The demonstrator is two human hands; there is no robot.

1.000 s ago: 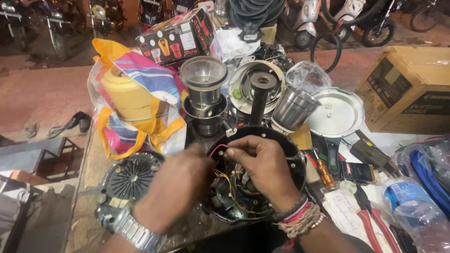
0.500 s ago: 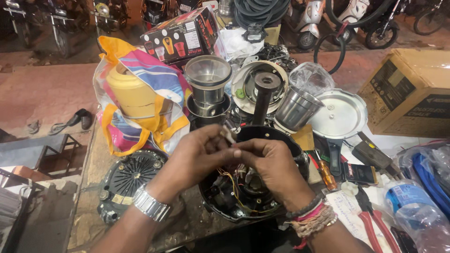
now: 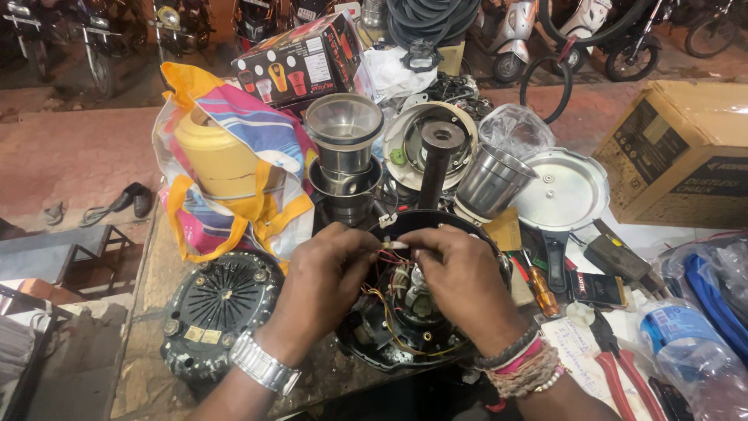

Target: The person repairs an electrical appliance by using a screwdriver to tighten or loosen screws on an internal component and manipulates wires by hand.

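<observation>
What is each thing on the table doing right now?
left hand: pinching the thin wires
right hand: pinching the same wires
thin wires: pulled up out of the housing
round black housing: opened, insides showing
steel jars: upright, stacked
black bottom cover: taken off, lying flat

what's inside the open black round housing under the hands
Inside the black housing show red and yellow wires and grey motor parts. The left hand and right hand cover the rest.
</observation>
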